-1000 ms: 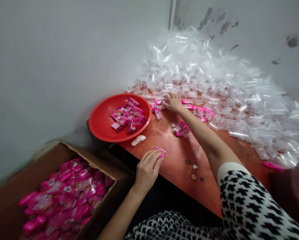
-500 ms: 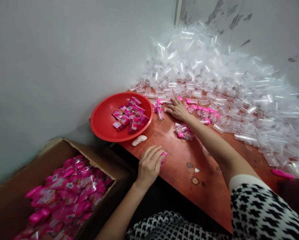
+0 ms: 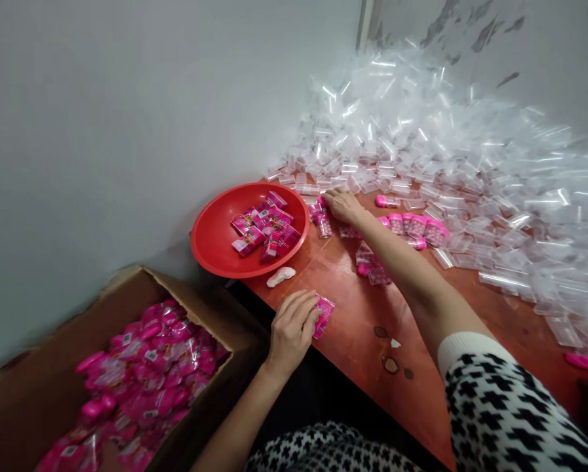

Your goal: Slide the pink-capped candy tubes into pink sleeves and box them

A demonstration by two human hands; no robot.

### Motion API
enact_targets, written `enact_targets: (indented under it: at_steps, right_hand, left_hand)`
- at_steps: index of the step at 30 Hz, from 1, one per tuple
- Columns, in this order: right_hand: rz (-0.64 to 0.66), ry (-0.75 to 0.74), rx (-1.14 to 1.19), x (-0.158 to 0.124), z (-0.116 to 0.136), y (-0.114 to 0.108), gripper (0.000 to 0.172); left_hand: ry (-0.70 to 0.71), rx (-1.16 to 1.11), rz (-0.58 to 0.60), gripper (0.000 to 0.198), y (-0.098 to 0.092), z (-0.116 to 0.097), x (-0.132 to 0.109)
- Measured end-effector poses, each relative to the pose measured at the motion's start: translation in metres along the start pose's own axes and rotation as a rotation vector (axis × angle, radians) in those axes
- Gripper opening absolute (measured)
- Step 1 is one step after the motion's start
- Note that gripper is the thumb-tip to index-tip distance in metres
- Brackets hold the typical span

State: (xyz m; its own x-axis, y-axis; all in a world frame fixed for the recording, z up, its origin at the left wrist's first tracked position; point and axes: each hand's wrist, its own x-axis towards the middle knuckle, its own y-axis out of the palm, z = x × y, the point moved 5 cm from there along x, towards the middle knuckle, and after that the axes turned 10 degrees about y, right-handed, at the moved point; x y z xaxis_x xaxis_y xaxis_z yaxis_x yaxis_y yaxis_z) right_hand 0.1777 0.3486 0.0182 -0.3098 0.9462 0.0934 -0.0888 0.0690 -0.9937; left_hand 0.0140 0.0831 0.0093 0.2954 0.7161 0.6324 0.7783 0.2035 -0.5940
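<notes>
Two bare hands work over a red table (image 3: 355, 295). At its near edge the left hand (image 3: 291, 328) pinches a pink packet (image 3: 324, 318) between thumb and fingers; its printed face shows a pale, looping pattern, but any lettering is too small and blurred to read. The right hand (image 3: 343, 206) reaches to the far side, fingers together and bent down beside a pink-capped bottle (image 3: 325, 226); whether it grips anything I cannot tell. Under and beside the right forearm lies a cluster of bottles (image 3: 375, 265), and farther right a row of bottles (image 3: 416, 225) with pink caps and pink beads showing through clear walls. On the left stands a red bowl (image 3: 209, 239) with a heap of printed packets (image 3: 264, 226) in the middle; one seems to carry a barcode, and the rest of the print is illegible. A white lump (image 3: 280, 276) sits just beside the bowl's near rim. At near left, an open box (image 3: 190, 305) holds bagged pink goods (image 3: 151, 387), several with small white labels bearing dark bars like barcodes. Clear tubes (image 3: 421, 137) pile high across the far and right sides, against the wall (image 3: 141, 98).
</notes>
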Motion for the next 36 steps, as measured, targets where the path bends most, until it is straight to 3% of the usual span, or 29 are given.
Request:
enact_targets:
  at_steps: [3,11,14,16,19,22,24,30,36]
  right_hand:
    - [0.003,0.043,-0.042,-0.01,-0.008,0.007,0.037]
    - [0.133,0.037,-0.146,-0.109,-0.014,-0.009,0.03]
    - [0.14,0.119,-0.104,-0.133,-0.014,-0.02,0.025]
    - [0.014,0.249,0.091,-0.145,-0.016,-0.033,0.026]
    - [-0.232,0.416,0.719,-0.171,-0.013,-0.05,0.029]
    - [-0.26,0.439,1.333,-0.201,0.009,-0.054,0.033]
    - [-0.242,0.448,1.533,-0.221,0.027,-0.054,0.035]
    - [-0.265,0.495,1.74,-0.26,0.058,-0.035,0.032]
    - [-0.16,0.534,1.658,-0.263,0.069,-0.017,0.042]
  left_hand:
    - [-0.012,-0.009,-0.011,0.026,-0.001,0.003,0.005]
    - [-0.049,-0.097,-0.027,0.021,-0.004,0.003,0.004]
    - [-0.041,-0.102,-0.044,0.02,-0.012,-0.003,-0.002]
    - [-0.047,-0.105,-0.056,0.02,-0.02,-0.005,-0.009]
    - [-0.084,-0.111,-0.07,0.02,-0.032,-0.002,-0.021]
    - [-0.101,-0.106,-0.071,0.021,-0.038,0.002,-0.032]
    - [-0.084,-0.089,-0.065,0.021,-0.038,0.004,-0.036]
    - [0.011,-0.003,0.004,0.023,-0.028,0.009,-0.038]
    - [0.072,0.036,0.072,0.026,-0.017,0.015,-0.032]
